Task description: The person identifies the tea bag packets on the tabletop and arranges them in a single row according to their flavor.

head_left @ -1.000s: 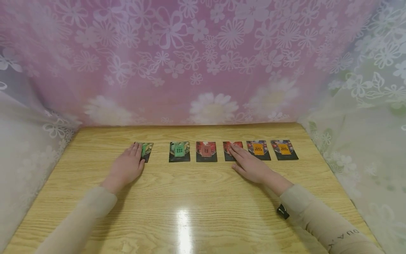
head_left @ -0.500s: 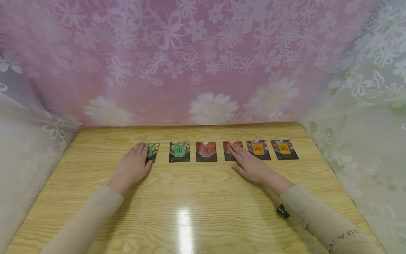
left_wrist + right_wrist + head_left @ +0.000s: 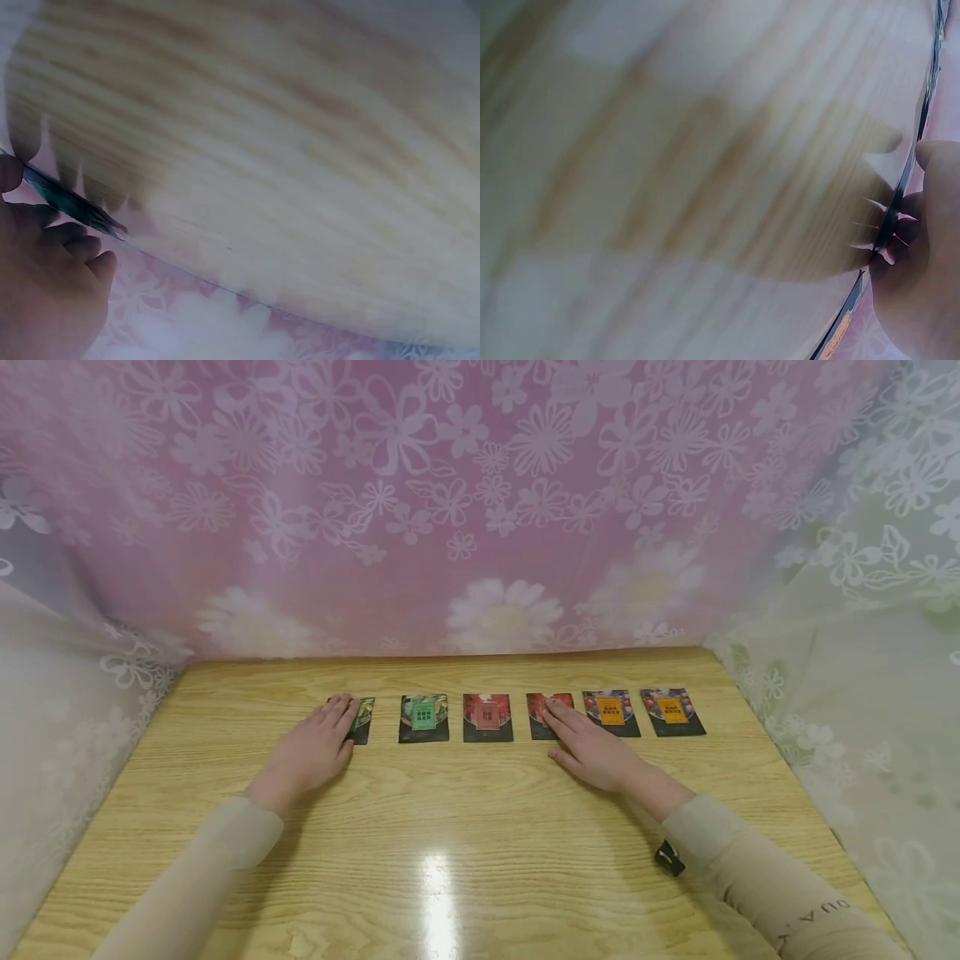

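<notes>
A row of flat printed sachets lies on the wooden table. My left hand [image 3: 311, 747] rests with straight fingers on the leftmost green sachet [image 3: 364, 721], covering most of it. Right of it lies a second green sachet [image 3: 423, 718], then a red sachet [image 3: 487, 718]. Another red sachet [image 3: 536, 728] is partly hidden beneath the fingertips of my right hand [image 3: 596, 752], whose fingers lie extended. Two sachets with orange labels, a nearer orange-label sachet [image 3: 612, 713] and an outer orange-label sachet [image 3: 672, 712], end the row on the right. In the left wrist view, the green sachet [image 3: 67, 201] shows edge-on by the fingers.
The wood-grain table [image 3: 360, 877] ends at the back against a pink floral curtain [image 3: 480, 543]. Pale floral sheets hang on both sides. A small black object [image 3: 669, 858] sits by the right sleeve cuff.
My left hand has slid the leftmost green sachet rightward toward the second green one, then slightly back left, and it now lies straighter. My right hand has stayed in place.
</notes>
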A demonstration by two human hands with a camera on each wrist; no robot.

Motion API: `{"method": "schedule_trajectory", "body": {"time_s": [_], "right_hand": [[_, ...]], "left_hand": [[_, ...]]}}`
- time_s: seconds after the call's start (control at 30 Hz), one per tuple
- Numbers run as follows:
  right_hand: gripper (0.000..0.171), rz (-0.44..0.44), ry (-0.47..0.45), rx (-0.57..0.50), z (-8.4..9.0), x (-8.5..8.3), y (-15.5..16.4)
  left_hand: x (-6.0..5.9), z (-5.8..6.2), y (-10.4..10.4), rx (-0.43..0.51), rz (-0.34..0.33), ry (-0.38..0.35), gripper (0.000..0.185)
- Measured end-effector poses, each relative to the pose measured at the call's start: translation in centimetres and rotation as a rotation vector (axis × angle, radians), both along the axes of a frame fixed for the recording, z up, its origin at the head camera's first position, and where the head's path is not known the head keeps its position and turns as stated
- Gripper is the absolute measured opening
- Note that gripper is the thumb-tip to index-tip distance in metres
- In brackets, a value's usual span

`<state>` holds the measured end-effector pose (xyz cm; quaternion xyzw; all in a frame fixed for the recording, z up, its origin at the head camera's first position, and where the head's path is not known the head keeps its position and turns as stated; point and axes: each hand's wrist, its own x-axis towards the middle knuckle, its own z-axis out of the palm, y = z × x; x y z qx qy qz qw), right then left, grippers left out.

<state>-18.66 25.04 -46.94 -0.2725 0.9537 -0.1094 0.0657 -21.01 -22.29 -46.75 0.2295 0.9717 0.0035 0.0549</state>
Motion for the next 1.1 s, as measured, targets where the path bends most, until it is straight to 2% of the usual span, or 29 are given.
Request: {"method": "schedule_trajectory", "body": {"time_s": [0.5,1.1], "right_hand": [[0.069,-0.007,-0.006,-0.001,0.1,-0.1,-0.2],[0.072,-0.017,0.045,-0.006,0.2,0.1,-0.1]], "left_hand": [[0.3,0.6,1.6,0.004,-0.008,0.002,0.067],[0.7,0.4,1.2,0.02,-0.011,0.041,0.068]]}}
